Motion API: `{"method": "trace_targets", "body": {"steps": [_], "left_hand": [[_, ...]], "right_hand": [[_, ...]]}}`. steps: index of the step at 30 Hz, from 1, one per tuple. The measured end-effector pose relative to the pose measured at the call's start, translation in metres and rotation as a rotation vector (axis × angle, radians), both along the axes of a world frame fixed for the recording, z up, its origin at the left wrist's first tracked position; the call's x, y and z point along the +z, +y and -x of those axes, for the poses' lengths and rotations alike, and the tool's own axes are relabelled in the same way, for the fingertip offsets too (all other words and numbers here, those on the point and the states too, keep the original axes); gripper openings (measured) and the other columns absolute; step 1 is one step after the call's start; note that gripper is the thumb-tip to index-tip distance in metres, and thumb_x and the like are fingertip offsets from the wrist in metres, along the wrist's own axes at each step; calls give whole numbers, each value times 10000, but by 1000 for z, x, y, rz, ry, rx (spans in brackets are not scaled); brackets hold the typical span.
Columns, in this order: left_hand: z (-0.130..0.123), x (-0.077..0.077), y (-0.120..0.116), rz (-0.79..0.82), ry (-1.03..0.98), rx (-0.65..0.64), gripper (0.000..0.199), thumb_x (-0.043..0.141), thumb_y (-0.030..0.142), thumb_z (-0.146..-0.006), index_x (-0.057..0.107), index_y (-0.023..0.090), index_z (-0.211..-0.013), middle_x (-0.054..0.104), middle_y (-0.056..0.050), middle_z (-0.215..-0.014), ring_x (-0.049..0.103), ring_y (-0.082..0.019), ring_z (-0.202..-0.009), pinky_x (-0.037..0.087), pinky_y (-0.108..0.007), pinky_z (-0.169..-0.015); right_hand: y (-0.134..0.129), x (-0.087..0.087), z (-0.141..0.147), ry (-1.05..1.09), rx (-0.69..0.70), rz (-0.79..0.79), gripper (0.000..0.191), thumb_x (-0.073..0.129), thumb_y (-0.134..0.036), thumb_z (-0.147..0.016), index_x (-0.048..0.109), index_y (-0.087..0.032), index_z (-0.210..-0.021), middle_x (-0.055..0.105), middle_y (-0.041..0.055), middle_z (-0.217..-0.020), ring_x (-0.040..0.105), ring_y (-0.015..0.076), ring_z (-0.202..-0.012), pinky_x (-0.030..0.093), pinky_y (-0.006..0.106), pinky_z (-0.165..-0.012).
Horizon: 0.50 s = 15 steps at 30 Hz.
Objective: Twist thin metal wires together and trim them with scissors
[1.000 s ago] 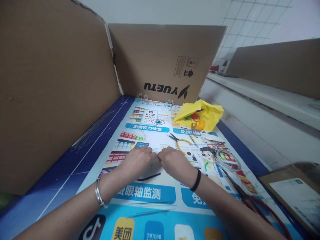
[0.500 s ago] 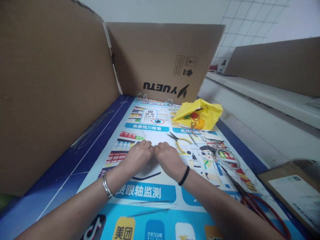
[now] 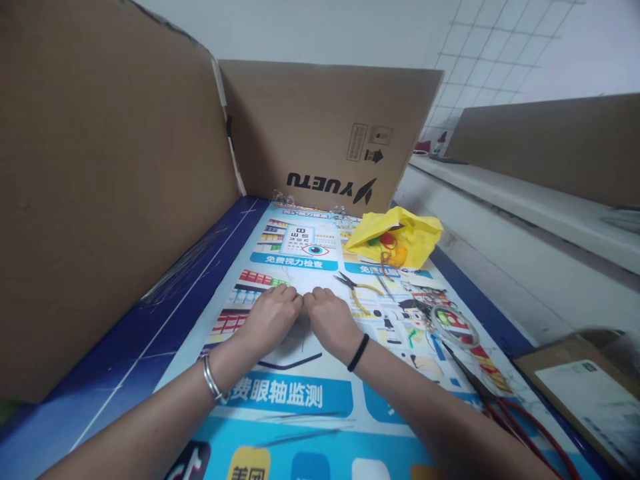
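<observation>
My left hand (image 3: 276, 313) and my right hand (image 3: 331, 319) meet knuckle to knuckle over the middle of the printed mat (image 3: 295, 267). Both are closed, with their fingers curled under and away from view. Whatever they pinch is hidden or too thin to make out. Beyond my right hand lie yellow-handled pliers (image 3: 357, 288), jaws pointing up and left. Thin dark wires (image 3: 300, 437) rest on the mat nearer to me, below my wrists.
A yellow bag (image 3: 395, 233) with coloured thread stands at the back right. Right of my hands lie a wire coil (image 3: 455, 327) and red-handled scissors (image 3: 493, 397). Cardboard panels (image 3: 320, 120) wall the back and left. More wires (image 3: 185, 263) lie along the left panel.
The camera view has tilted slightly, so the surroundings sit a little lower. My hands stay closed together, shifted barely to the left in view.
</observation>
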<state>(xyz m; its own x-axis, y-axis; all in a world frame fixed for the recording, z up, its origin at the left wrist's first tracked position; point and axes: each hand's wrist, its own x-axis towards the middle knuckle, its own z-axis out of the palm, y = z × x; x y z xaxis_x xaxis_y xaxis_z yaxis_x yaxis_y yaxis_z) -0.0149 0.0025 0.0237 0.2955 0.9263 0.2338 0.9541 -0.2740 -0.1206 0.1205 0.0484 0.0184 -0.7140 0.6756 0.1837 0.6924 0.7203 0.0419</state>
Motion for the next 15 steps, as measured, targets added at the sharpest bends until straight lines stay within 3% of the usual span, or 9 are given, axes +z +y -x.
{"method": "trace_targets", "body": {"steps": [8, 15], "left_hand": [[1, -2, 3, 4, -21, 28, 124, 452, 88, -807, 561, 143, -823, 571, -75, -827, 512, -228, -803, 447, -328, -653], [-2, 3, 8, 10, -125, 57, 139, 465, 69, -792, 562, 147, -854, 567, -80, -864, 519, -212, -841, 443, -308, -675]], "right_hand": [[11, -13, 1, 151, -39, 57, 175, 408, -114, -852, 569, -179, -872, 563, 61, -884, 503, 170, -849, 377, 255, -744], [25, -16, -5, 503, -51, 201, 167, 451, -104, -768, 604, -170, -781, 592, 37, -795, 536, 150, -766, 394, 252, -699]]}}
